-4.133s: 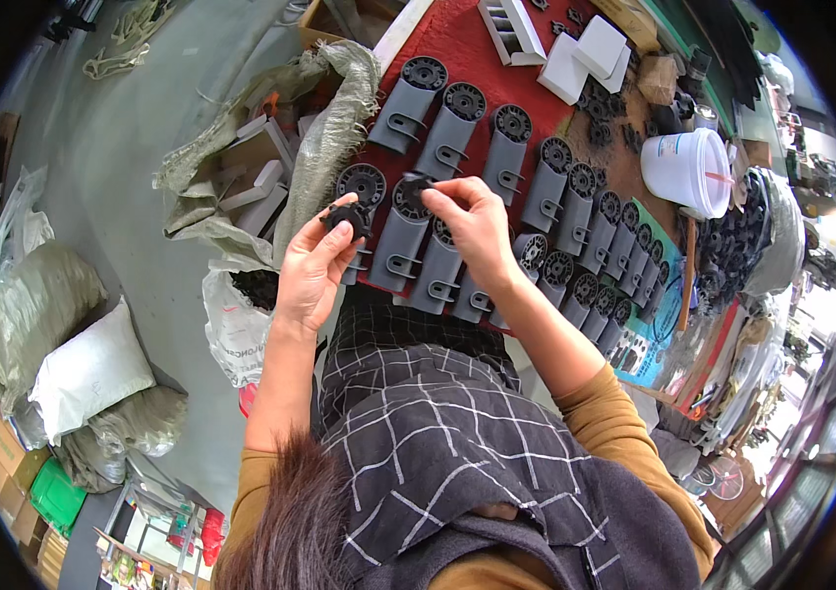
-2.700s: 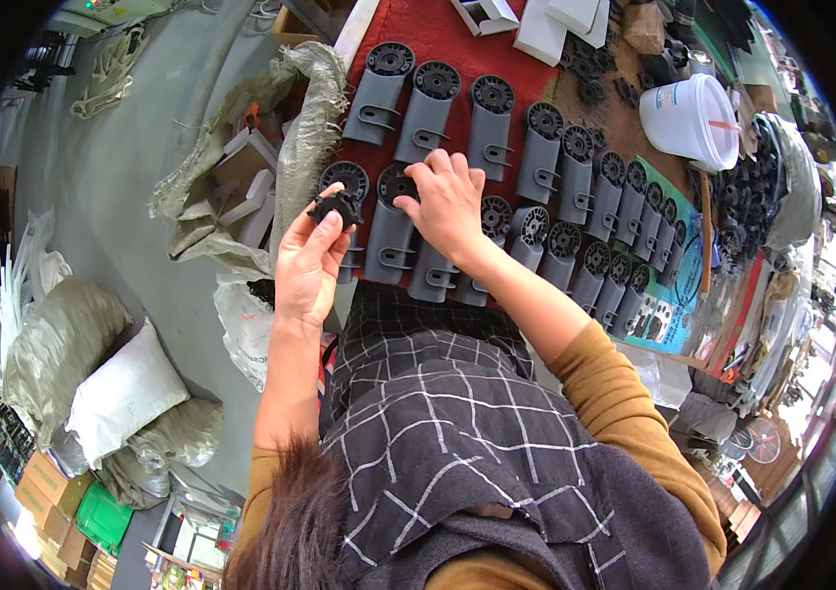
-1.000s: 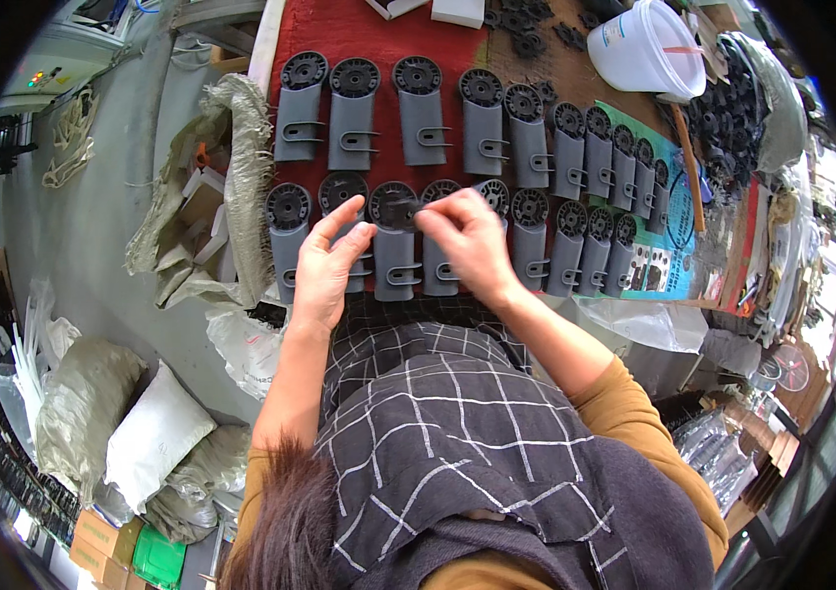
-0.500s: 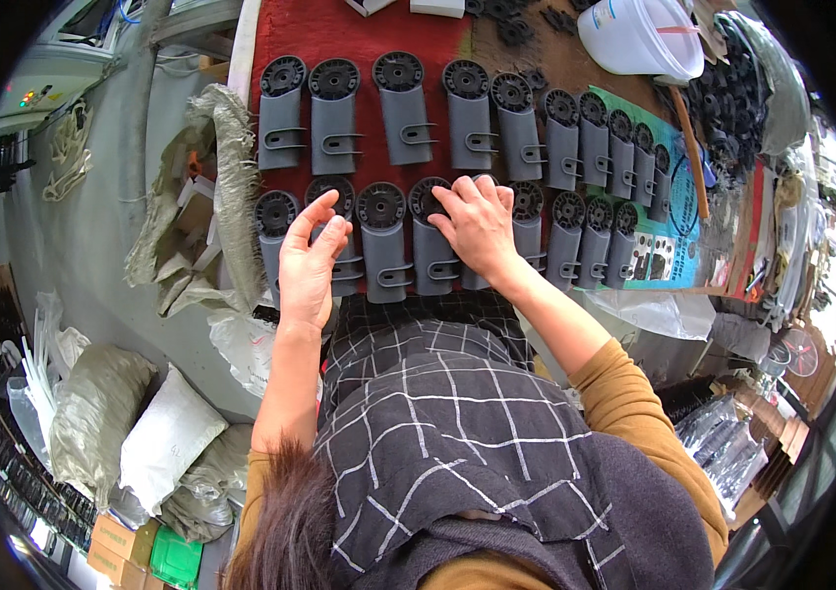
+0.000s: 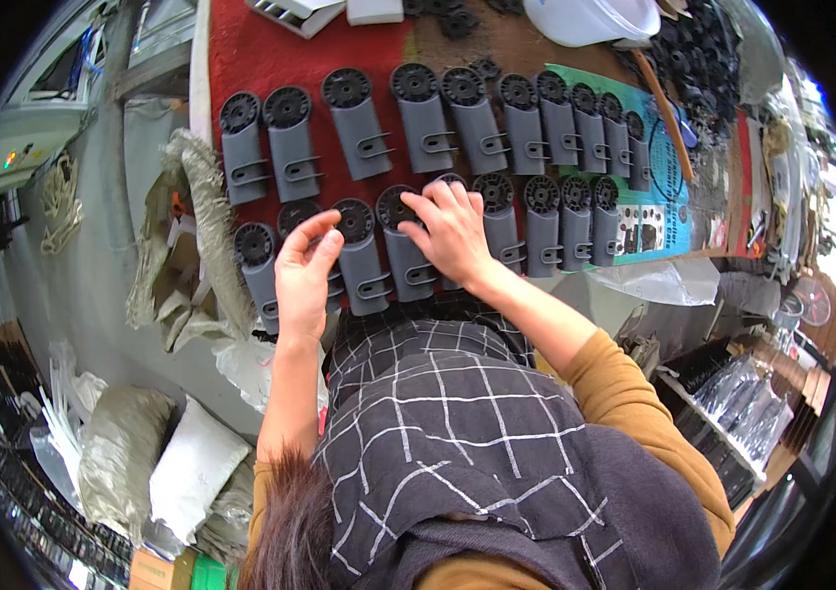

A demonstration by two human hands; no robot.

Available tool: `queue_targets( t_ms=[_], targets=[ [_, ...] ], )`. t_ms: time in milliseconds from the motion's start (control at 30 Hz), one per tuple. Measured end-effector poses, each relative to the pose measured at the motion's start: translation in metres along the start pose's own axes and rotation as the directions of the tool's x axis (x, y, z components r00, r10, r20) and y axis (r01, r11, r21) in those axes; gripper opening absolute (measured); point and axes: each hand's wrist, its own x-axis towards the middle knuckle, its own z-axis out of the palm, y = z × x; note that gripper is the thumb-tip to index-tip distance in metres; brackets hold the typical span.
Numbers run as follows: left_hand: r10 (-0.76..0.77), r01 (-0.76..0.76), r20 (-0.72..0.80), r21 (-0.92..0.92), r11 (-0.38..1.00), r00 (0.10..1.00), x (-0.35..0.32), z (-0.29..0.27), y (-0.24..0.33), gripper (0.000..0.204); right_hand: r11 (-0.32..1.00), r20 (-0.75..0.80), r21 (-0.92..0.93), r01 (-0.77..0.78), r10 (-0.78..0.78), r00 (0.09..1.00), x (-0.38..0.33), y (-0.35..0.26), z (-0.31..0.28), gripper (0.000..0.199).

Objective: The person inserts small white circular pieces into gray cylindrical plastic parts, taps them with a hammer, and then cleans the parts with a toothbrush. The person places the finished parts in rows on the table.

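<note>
Grey plastic housings with round black slotted discs on top lie in two rows across the red-covered table. My right hand point(image 5: 449, 234) reaches over the near row, its thumb and bent fingers at the black disc of one housing point(image 5: 408, 258). Anything between those fingertips is too small to make out. Palm inward, my left hand point(image 5: 302, 280) hovers over another housing point(image 5: 298, 213) and partly covers it. Its thumb and forefinger are curled toward each other and the other fingers are folded out of sight. Between the hands lies a further housing point(image 5: 364, 265).
A white bucket point(image 5: 590, 22) stands at the far right, with a wooden-handled tool point(image 5: 663, 113) beside it. Loose black parts point(image 5: 698, 59) are heaped behind. A woven sack point(image 5: 206, 211) hangs at the table's left edge. Full sacks point(image 5: 128, 447) stand on the floor.
The view has shifted, so the housings sit further left in the picture. My left forefinger has curled closer to the thumb. My right hand stays at the same housing's disc.
</note>
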Motion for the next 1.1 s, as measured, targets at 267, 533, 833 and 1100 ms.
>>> queue_targets(
  t_ms=[267,533,833,1100],
  targets=[
    [0.489,-0.625,0.451,0.727,0.283,0.747,0.041,0.100,-0.028,0.029,0.962,-0.107,-0.127,-0.241,0.228,0.968,-0.050,0.054,-0.030,0.024],
    [0.335,-0.562,0.492,0.812,0.156,0.803,0.058,0.128,-0.048,0.026,0.952,-0.087,-0.076,-0.295,0.288,0.954,-0.061,0.070,-0.035,0.022],
    [0.349,-0.566,0.488,0.807,0.169,0.800,0.053,0.132,-0.035,0.030,0.940,-0.086,0.057,-0.338,0.341,0.936,-0.060,0.109,-0.061,0.027],
    [0.475,-0.592,0.449,0.779,0.207,0.757,0.130,0.162,0.014,0.020,0.974,-0.281,0.057,-0.219,0.226,0.933,0.069,0.163,-0.065,0.016]
  ],
)
